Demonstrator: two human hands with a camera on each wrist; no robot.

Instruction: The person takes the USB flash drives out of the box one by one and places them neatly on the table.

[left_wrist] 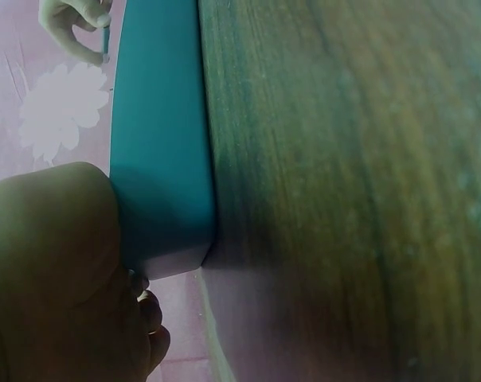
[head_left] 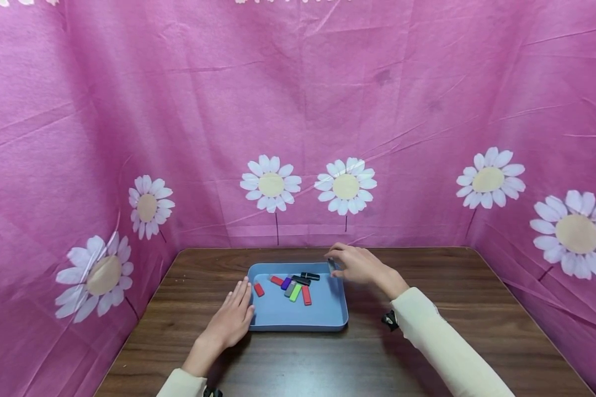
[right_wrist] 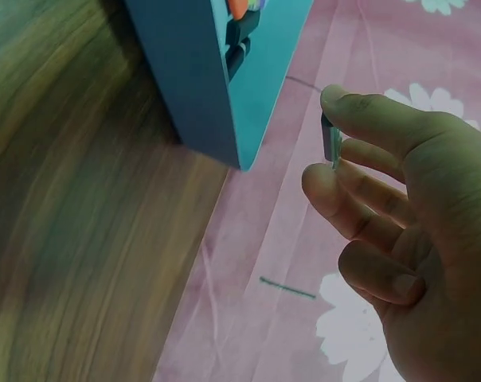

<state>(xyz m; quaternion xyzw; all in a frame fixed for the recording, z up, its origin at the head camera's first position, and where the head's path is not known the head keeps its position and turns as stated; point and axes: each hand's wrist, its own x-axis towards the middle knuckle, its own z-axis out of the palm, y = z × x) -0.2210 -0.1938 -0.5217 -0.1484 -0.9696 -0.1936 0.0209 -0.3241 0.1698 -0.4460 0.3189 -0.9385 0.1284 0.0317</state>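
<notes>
My right hand [head_left: 360, 266] pinches a small dark grey USB flash drive [right_wrist: 330, 139] between thumb and fingertip, over the right end of a blue tray [head_left: 298, 320]. Along the tray's left side lies my left hand [head_left: 230, 314], fingers straight and touching the rim. Inside the tray several USB flash drives are grouped: a purple one [head_left: 286, 283], a grey one [head_left: 289, 289], a green one [head_left: 295, 292], two black ones [head_left: 310, 276] and red ones [head_left: 306, 295]. Another red drive [head_left: 259, 289] sits apart near the left wall.
The tray stands on a dark wooden table [head_left: 427, 331]. A pink cloth [head_left: 303, 110] with daisy prints hangs behind the table and along both sides. Black wrist straps [head_left: 390, 320] show at the sleeves.
</notes>
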